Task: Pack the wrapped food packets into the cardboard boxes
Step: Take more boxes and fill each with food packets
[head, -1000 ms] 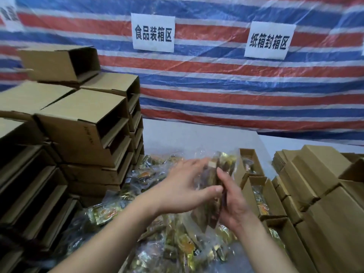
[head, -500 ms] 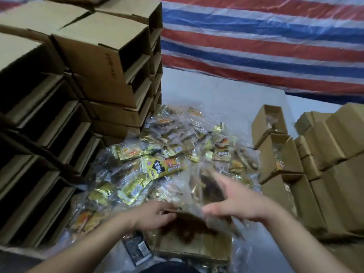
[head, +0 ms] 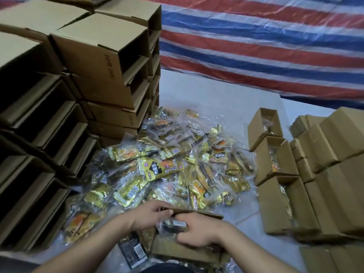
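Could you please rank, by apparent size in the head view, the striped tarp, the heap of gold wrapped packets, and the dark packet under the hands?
Largest to smallest:
1. Red, white and blue striped tarp
2. Heap of gold wrapped packets
3. Dark packet, partly covered by the right hand, so only its visible part counts.

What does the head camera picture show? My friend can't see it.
Two hands push a wrapped packet into an open cardboard box near the camera. Behind lies a pile of shiny gold packets, with stacked empty boxes left and filled boxes right.
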